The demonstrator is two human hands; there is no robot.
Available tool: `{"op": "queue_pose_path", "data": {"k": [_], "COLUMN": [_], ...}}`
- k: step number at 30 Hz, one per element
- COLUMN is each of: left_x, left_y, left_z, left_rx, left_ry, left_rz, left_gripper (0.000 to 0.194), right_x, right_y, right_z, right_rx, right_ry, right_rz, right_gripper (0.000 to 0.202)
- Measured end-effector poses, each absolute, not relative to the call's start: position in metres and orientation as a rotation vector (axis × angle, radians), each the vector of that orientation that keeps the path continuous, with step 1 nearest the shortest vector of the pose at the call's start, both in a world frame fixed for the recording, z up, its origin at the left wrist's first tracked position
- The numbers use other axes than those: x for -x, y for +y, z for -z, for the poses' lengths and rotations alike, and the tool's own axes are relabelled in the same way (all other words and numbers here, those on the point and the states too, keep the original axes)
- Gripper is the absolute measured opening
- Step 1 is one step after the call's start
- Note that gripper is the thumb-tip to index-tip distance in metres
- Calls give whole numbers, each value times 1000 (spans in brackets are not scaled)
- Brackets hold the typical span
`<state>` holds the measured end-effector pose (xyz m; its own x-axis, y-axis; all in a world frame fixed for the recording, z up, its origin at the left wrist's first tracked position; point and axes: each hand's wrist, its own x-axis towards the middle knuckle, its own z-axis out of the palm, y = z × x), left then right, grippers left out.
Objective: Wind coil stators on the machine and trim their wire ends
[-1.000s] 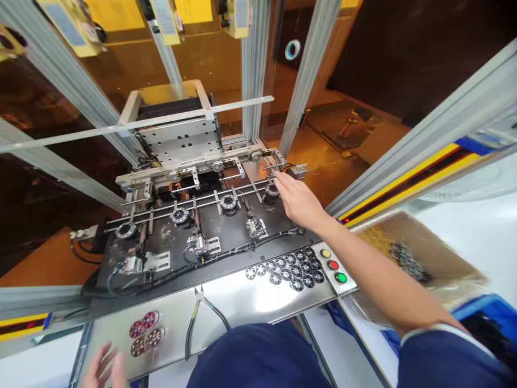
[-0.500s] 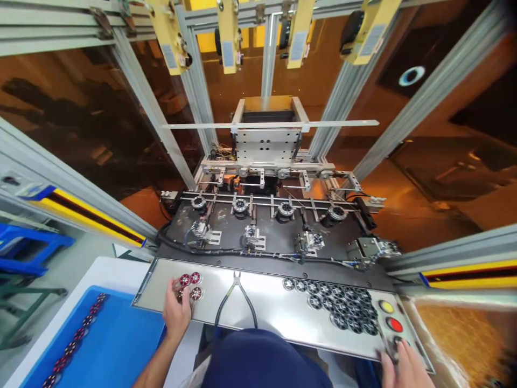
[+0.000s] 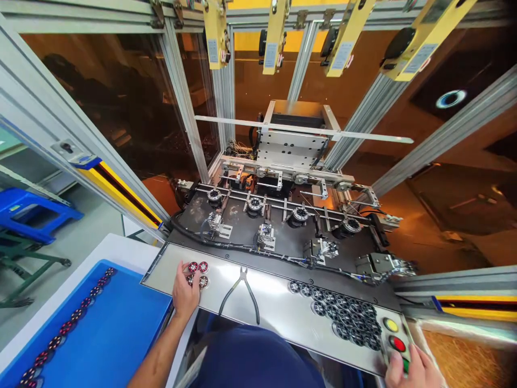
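My left hand [image 3: 185, 293] rests on a small cluster of red-wound round stator parts [image 3: 197, 272] at the left end of the steel shelf [image 3: 274, 307], fingers curled over one of them. My right hand [image 3: 412, 372] is at the bottom right, fingers on the button panel at the green button, just below the red button [image 3: 396, 344] and yellow button [image 3: 390, 325]. Several bare black stator cores [image 3: 341, 312] lie grouped on the shelf left of the buttons. The machine bed holds several round fixtures [image 3: 299, 214] along a rail.
Black-handled pliers [image 3: 241, 293] lie on the shelf between my hands. A blue tray [image 3: 100, 334] at the left holds a row of wound parts [image 3: 68, 326]. Aluminium frame posts and amber panels enclose the machine. A blue stool [image 3: 24, 210] stands far left.
My right hand left the far-right fixture and came down to the button panel. My left hand closed in on the red-wound parts. The camera swung left, bringing the blue tray into sight.
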<state>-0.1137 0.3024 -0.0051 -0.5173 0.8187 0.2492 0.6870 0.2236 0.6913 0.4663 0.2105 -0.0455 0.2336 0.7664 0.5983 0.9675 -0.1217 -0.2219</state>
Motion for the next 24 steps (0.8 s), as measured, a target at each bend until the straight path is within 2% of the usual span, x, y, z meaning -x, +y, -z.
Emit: {"op": "queue_pose_path", "data": {"k": [10,24], "left_x": [115,113], "left_y": [302,304], "left_z": [6,2], "left_rx": [-1483,-1508], "left_ry": [2366,2383], "left_rz": [-1125,-1090], "left_gripper": [65,64], "right_x": [-469,-469], "right_y": [214,212], "right_z": [55,56], "right_rx": [1986,2033], "right_ry": [-1682,-1643], "right_rz": [488,444], "right_gripper": [71,66]}}
